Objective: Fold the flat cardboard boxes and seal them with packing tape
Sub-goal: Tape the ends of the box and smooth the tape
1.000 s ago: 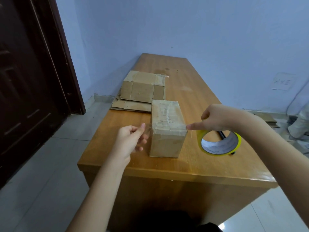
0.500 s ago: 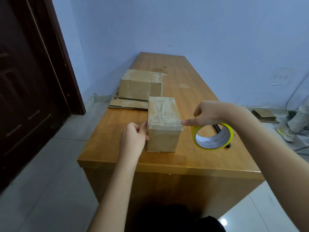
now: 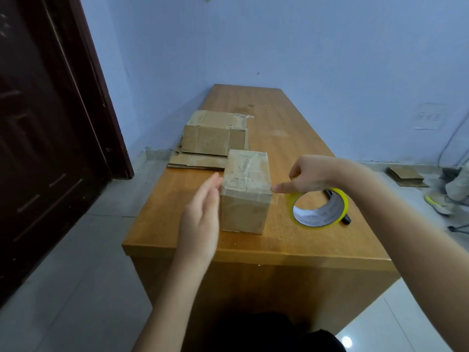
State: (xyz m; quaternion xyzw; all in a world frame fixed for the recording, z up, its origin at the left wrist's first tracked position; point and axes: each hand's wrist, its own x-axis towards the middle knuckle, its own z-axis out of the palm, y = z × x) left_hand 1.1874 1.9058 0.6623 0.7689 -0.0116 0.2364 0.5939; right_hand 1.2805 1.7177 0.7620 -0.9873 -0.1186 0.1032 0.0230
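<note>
A folded cardboard box (image 3: 245,199) stands near the desk's front edge, with clear tape across its top seam. My left hand (image 3: 201,219) lies flat, fingers straight, against the box's left side. My right hand (image 3: 308,175) points its straight index finger onto the box's top right edge, where a clear tape strip comes over; its other fingers are curled. A yellow-rimmed roll of packing tape (image 3: 318,209) sits tilted just right of the box, under my right wrist. Flat cardboard boxes (image 3: 210,139) lie stacked behind.
The wooden desk (image 3: 279,240) runs back to a blue wall. A black marker (image 3: 342,215) lies behind the tape roll. A dark door (image 3: 38,148) stands at left. More cardboard (image 3: 406,175) lies on the tiled floor at right.
My left hand let go of the tape end and now lies flat on the box's left side. My right index finger stayed on the right top edge.
</note>
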